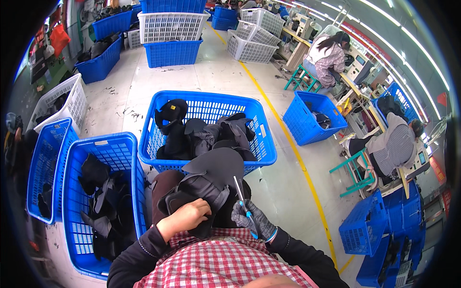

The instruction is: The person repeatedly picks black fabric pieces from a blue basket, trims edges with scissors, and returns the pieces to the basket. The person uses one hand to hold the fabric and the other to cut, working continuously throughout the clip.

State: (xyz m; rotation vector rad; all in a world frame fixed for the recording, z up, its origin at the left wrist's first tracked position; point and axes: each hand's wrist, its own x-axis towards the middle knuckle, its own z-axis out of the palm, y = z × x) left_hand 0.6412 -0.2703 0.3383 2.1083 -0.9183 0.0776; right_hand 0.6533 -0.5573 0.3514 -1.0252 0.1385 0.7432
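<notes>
Bare left hand [191, 215] grips one curved dark-grey fabric piece [219, 166], apparently unfinished; grey-gloved right hand [254, 221] grips blue-handled metal scissors [239, 190]; finished count indeterminable.

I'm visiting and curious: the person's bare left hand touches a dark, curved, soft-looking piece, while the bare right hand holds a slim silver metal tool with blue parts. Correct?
No: in the head view, the right hand wears a dark grey knitted glove. The rest stands: bare left hand on the dark, curved piece, silver metal tool in the right.
</notes>
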